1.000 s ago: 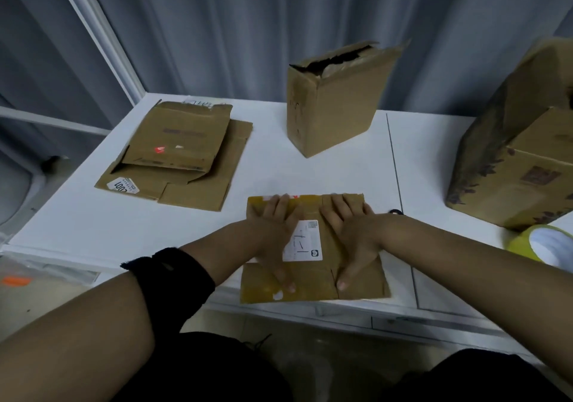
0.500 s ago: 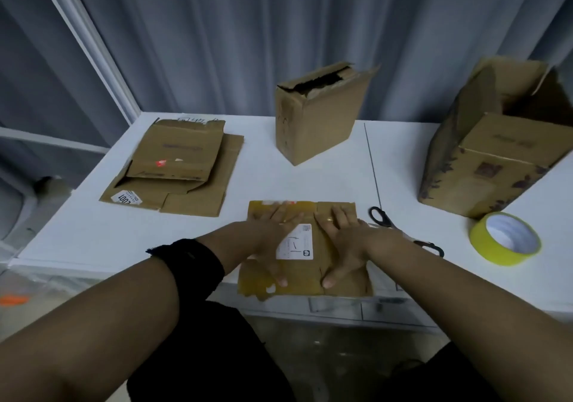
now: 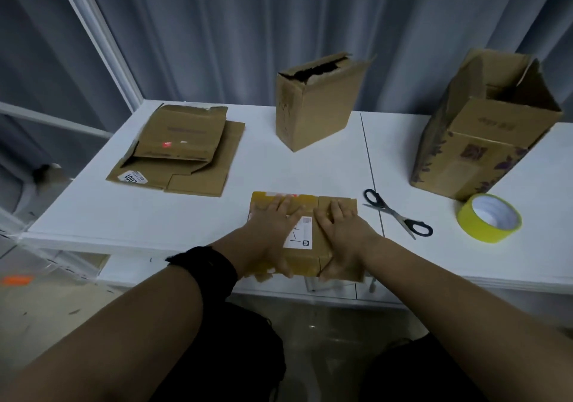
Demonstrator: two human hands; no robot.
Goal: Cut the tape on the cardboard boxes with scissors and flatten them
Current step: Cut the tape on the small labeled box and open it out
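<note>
A flattened small cardboard box [image 3: 305,203] with a white label lies at the near edge of the white table [image 3: 186,215]. My left hand [image 3: 273,231] and my right hand [image 3: 341,234] lie side by side on top of it, fingers spread flat and thumbs at its near edge. Black-handled scissors [image 3: 397,214] lie on the table just right of the box, untouched. Two flattened boxes [image 3: 179,150] are stacked at the left. An upright open box [image 3: 316,106] stands at the back centre. A larger open box [image 3: 483,134] stands at the right.
A roll of yellow tape [image 3: 488,217] lies in front of the large box at the right. A seam runs across the table right of centre. Grey curtains hang behind the table. The floor shows below the near edge.
The view has tilted up and pulled back, bringing the scissors, tape roll and large box into sight. Both hands stay pressed on the flattened box.
</note>
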